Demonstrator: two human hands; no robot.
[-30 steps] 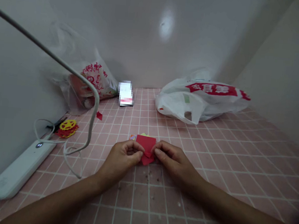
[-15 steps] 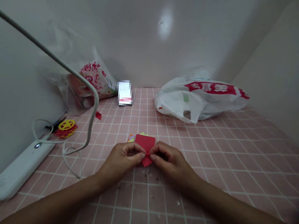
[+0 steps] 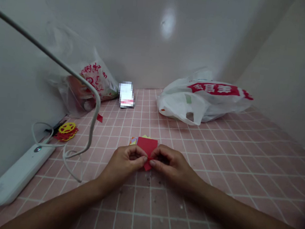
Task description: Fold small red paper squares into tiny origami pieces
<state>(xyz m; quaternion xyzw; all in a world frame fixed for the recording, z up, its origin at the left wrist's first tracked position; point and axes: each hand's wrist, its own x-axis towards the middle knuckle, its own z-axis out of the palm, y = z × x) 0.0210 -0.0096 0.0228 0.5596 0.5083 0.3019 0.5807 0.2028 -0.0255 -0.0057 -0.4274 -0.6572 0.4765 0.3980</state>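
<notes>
Holds a small folded red paper [image 3: 147, 167] between left grip [image 3: 126, 159] and right grip [image 3: 173, 163], both drawn in to a thumb-and-forefinger pinch with no gap to see. Has it squarely between the two, as near to one as to the other, with a pointed corner on the near side of the pinch. Cannot tell its long axis, with fingers covering much of it. Has a red sheet [image 3: 147, 145] just beyond the pinch, with yellow paper [image 3: 145, 136] past its far edge; cannot tell of contact between sheet and folded paper.
</notes>
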